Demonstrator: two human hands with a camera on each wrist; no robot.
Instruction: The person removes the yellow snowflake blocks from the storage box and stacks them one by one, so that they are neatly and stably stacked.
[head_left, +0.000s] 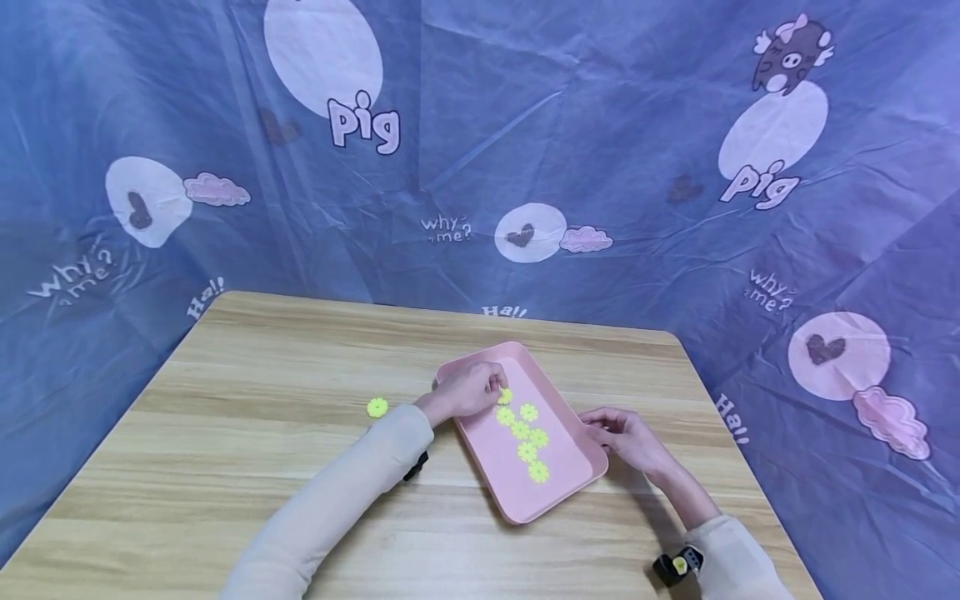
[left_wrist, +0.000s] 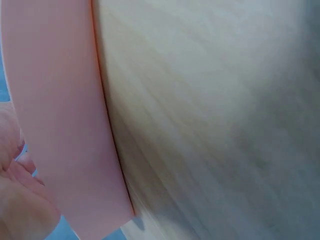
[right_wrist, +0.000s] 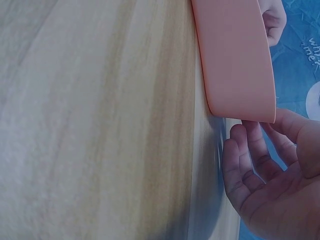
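A pink rectangular tray [head_left: 570, 479] stands at an angle on the table, with several small yellow flower-shaped pieces [head_left: 527, 451] lying along its floor. My left hand [head_left: 472, 390] reaches over the tray's left wall. Its thumb and fingertips pinch another yellow flower-shaped piece [head_left: 505, 397] near the far end of the row. On the opposite side, my right hand [head_left: 628, 437] grips the tray's right wall near the close corner. In the right wrist view the thumb is at the rim and the fingers curve beneath the tray's outer wall [right_wrist: 237, 65]. The left wrist view shows mostly the tray's outer side [left_wrist: 60, 110].
One more yellow flower-shaped piece [head_left: 377, 407] lies on the wood-grain table [head_left: 285, 367], left of the tray. A blue printed cloth [head_left: 480, 150] hangs behind the table and along its sides. Dark wrist devices [head_left: 678, 567] are strapped at both sleeves.
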